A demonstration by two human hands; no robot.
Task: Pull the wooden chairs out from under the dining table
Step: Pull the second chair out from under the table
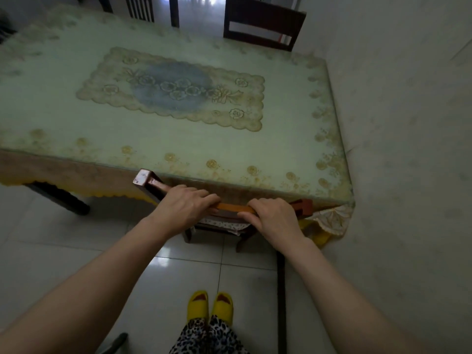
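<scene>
A dark wooden chair (150, 183) stands tucked under the near edge of the dining table (178, 139), which is covered by a pale floral cloth. Only the chair's top rail, part of its seat and two legs show. My left hand (186, 205) is closed over the left part of the top rail. My right hand (274, 217) grips the same rail further right. Across the table stand two more wooden chairs: one (263, 23) at the far right and one (150, 8) at the far middle.
A white wall (408, 149) runs close along the table's right side. The floor is glossy white tile (63, 251). My feet in yellow slippers (210, 306) stand just behind the chair. A dark table leg (61, 198) is at the near left.
</scene>
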